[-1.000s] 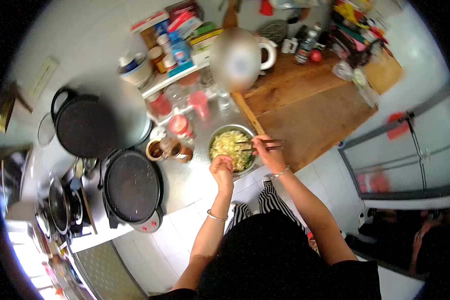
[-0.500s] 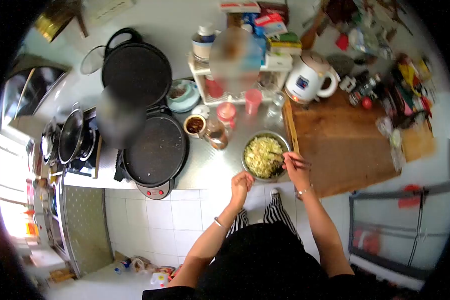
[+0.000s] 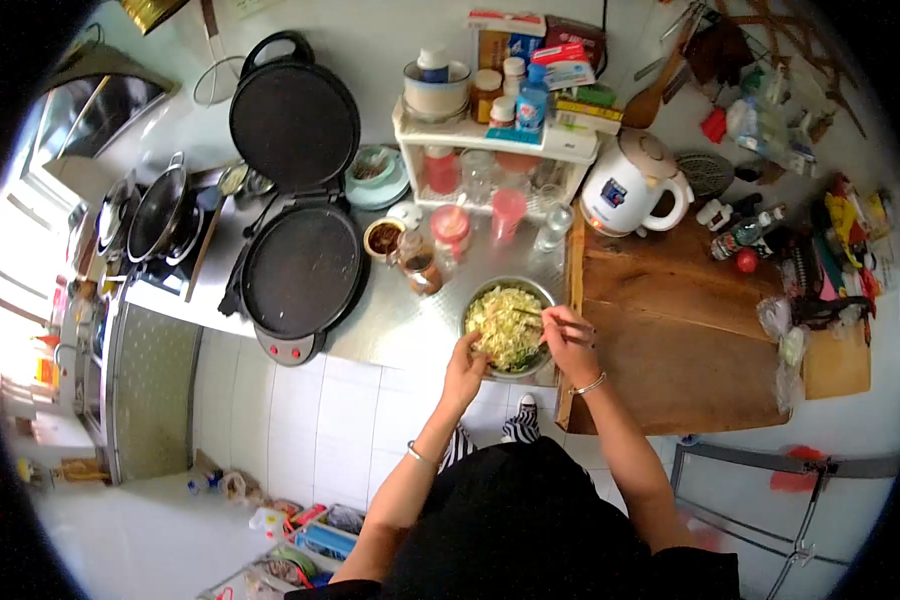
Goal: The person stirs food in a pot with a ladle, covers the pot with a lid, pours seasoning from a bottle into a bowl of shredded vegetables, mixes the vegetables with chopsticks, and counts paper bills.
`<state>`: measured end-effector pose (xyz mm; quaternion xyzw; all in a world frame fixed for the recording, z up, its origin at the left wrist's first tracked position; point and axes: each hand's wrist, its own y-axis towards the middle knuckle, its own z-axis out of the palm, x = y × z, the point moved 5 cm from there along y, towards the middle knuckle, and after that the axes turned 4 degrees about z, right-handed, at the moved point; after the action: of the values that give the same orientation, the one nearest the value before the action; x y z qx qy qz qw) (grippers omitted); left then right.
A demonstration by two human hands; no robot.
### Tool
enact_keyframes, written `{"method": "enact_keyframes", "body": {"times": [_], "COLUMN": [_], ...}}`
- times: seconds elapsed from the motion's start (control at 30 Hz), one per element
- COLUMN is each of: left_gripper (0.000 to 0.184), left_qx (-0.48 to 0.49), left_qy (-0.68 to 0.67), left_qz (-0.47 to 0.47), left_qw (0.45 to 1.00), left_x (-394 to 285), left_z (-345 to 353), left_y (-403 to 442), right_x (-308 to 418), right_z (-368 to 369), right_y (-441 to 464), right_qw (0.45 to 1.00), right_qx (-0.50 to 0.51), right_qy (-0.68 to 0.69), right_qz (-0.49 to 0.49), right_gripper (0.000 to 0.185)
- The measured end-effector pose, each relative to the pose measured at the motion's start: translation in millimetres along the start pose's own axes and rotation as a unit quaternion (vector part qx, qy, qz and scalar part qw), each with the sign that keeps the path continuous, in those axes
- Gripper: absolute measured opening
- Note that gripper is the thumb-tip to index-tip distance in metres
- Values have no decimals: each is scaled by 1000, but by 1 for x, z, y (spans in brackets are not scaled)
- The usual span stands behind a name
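A metal bowl (image 3: 547, 366) full of chopped pale-green vegetables (image 3: 505, 322) stands on the steel counter, left of the wooden board. Dark chopsticks (image 3: 568, 322) are gripped in my right hand (image 3: 570, 345), their tips down in the vegetables. My left hand (image 3: 465, 368) is at the bowl's lower left rim, the thumb and fingers around the edge. Darker green pieces show near the bowl's lower right side.
An open electric griddle (image 3: 303, 270) stands on the left. Behind the bowl are a glass jar (image 3: 419, 262), a pink-lidded jar (image 3: 450, 228) and a white shelf (image 3: 400, 130). A white kettle (image 3: 625, 185) stands on the wooden board (image 3: 670, 340).
My left hand has gone from a loosely closed shape beside the bowl to its rim. The chopsticks stay in my right hand. The camera view has turned and shifted.
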<state>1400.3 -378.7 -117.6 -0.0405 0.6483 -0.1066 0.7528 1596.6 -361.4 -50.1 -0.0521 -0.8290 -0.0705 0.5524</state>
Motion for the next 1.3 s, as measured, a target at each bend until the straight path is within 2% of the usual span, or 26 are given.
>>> {"method": "enact_keyframes", "body": {"times": [0.03,0.1,0.17,0.2,0.23,0.27,0.33,0.37,0.4,0.43,0.47,0.53,0.6,0.67,0.7,0.73,0.8,0.83,0.87,0.93,1.03,1.17,1.3], "left_gripper": [30,30,26,26,27,27,33,38,37,34,31,20,16,20,18,18,13,12,12,12,10,11,15], "left_qx": [-6,16,21,19,36,33,96,89,110,110,113,112,111,57,28,25,-37,-47,-57,-69,-67,-45,-35], "left_qy": [0,27,62,79,145,146,222,265,276,275,274,299,308,326,334,333,262,237,212,196,138,166,214], "left_qz": [-5,46,111,144,206,208,293,351,352,347,337,332,360,352,295,292,304,292,285,302,281,281,333], "left_qw": [1000,998,992,986,967,967,925,894,888,890,894,888,873,876,895,896,915,925,933,930,948,944,917], "left_x": [1,-3,-25,-38,-56,-64,-86,-89,-91,-93,-91,-93,-99,-91,-85,-86,-86,-86,-88,-91,-91,-80,-75], "left_z": [0,8,20,26,33,38,58,64,68,67,67,62,59,43,34,28,8,2,-1,0,6,21,27], "left_y": [1,1,-3,-7,-10,-14,-16,-15,-13,-10,-10,-9,-6,-1,2,4,6,3,2,-3,-20,-29,-32], "right_x": [2,7,25,26,26,29,21,20,19,14,5,5,11,16,4,-8,-47,-53,-52,-49,-45,-50,-52], "right_z": [0,-5,-7,-5,-1,2,9,10,13,17,19,25,25,24,20,15,0,-5,-8,-11,-1,15,17], "right_y": [1,1,0,-6,-11,-7,-10,-11,-11,-11,-8,-14,-14,-15,-14,-11,-9,-11,-16,-10,-9,3,10], "right_qw": [1000,1000,989,990,995,997,993,989,983,986,986,968,962,979,984,984,997,992,991,968,967,972,971], "right_qx": [-5,-17,-34,-31,-15,-2,5,22,38,41,41,72,89,77,38,42,37,25,27,37,33,30,8], "right_qy": [-2,-9,-98,-99,-65,-30,-63,-74,-87,-60,-60,-127,-164,-122,-103,-103,-63,28,25,107,111,117,128], "right_qz": [-6,-4,-107,-96,-77,-70,-98,-129,-158,-149,-148,-205,-197,-147,-140,-139,26,120,128,222,227,202,200], "right_gripper": [8,8,8,8,7,7,9,13,18,27,27,31,29,25,17,17,16,22,22,26,28,31,37]}}
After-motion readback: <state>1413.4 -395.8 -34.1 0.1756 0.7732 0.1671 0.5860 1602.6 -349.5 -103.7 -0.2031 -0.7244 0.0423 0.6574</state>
